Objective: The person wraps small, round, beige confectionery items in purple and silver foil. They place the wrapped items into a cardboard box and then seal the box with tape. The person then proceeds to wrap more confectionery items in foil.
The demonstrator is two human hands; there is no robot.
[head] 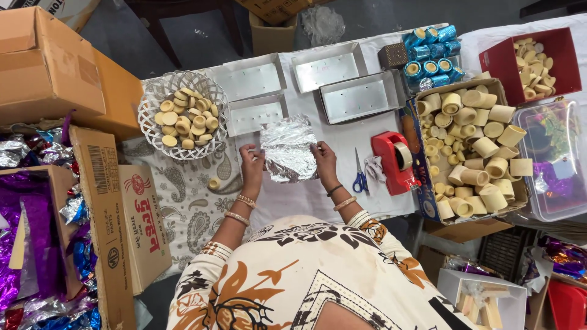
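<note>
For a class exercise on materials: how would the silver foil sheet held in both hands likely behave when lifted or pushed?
The foil sheet looks thin and crinkled, so it is probably floppy and very light. Its creases suggest it dents and may tear easily. Both hands, left hand and right hand, grip its edges, perhaps to keep it flat.

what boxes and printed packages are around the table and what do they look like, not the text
Plain brown carton: far left, closed, blank top.
Printed carton: left of the table, tan, red lettering and a round red emblem.
Tall carton flap: beside it, brown, black barcode and round mark.
Open carton: right of the table, blue printed sides, full of cream cups.
Red box: far right corner, holding cream cups.
</note>
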